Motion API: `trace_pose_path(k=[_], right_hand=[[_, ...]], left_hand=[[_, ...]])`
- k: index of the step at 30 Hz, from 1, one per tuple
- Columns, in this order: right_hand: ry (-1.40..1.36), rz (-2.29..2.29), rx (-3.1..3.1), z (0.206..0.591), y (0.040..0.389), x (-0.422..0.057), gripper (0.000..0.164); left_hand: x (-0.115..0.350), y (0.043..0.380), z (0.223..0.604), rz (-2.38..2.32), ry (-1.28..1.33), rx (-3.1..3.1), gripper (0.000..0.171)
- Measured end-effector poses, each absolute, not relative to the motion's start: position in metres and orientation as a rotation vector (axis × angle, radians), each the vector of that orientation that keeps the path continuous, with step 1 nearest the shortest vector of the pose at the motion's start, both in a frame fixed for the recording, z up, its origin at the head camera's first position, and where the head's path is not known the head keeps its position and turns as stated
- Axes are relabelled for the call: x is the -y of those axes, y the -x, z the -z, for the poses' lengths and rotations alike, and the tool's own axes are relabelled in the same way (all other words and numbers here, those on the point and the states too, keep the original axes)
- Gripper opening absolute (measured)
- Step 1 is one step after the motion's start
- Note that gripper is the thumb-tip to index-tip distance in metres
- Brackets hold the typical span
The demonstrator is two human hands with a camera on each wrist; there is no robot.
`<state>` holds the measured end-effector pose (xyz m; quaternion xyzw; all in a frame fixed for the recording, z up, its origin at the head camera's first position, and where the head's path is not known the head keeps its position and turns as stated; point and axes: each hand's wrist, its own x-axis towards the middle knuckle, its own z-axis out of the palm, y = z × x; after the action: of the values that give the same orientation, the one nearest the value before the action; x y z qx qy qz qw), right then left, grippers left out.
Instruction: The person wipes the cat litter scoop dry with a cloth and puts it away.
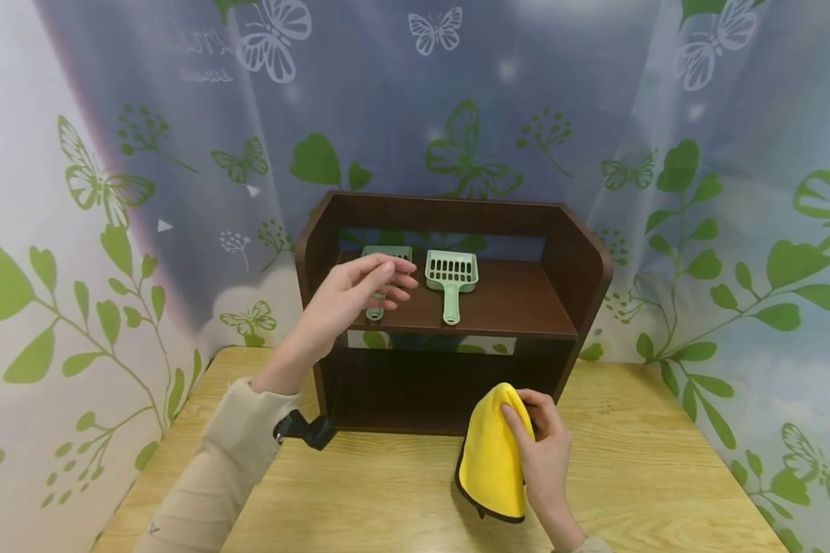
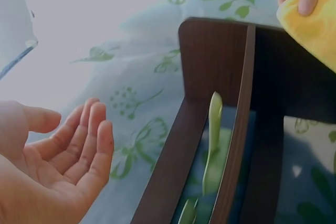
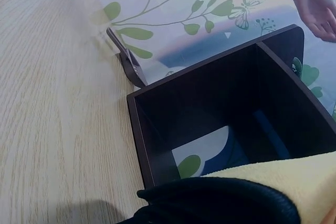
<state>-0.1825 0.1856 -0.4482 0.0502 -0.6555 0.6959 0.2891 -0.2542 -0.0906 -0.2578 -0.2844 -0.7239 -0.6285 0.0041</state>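
My right hand (image 1: 548, 453) pinches a yellow cloth (image 1: 494, 453) with black edging near its top. The cloth hangs in front of the shelf's lower compartment, its lower part spread out. My left hand (image 1: 361, 296) is raised in front of the upper shelf, fingers loosely bent and nothing in them. Behind it lies a green litter scoop (image 1: 375, 314), partly hidden by the fingers. Another green slotted litter scoop (image 1: 452, 280) lies to its right, handle toward me. In the left wrist view the left palm (image 2: 58, 174) faces up, apart from the shelf.
The dark brown two-level shelf (image 1: 588, 276) stands on a wooden table (image 1: 650, 461) against a leaf-and-butterfly wall covering (image 1: 567, 84). A small dark object (image 3: 131, 66) sits beside the shelf's lower left corner. The lower compartment's back is partly open.
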Motion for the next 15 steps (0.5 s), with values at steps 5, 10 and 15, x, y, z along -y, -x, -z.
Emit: trace_pose_path(k=[5, 10, 15], right_hand=[[-0.124, -1.86, 1.765, 0.45, 0.184, -0.183, 0.021], [-0.098, -1.849, 1.787, 0.452, 0.185, -0.181, 0.021], [-0.083, -1.856, 1.809, 0.453, 0.186, -0.18, 0.021]], left_hand=[[0.122, 0.251, 0.261, 1.954, 0.814, 2.193, 0.038], [0.154, 0.25, 0.275, 1.938, 0.663, 2.081, 0.039], [0.18, 0.249, 0.298, 1.984, 0.501, 1.973, 0.038]])
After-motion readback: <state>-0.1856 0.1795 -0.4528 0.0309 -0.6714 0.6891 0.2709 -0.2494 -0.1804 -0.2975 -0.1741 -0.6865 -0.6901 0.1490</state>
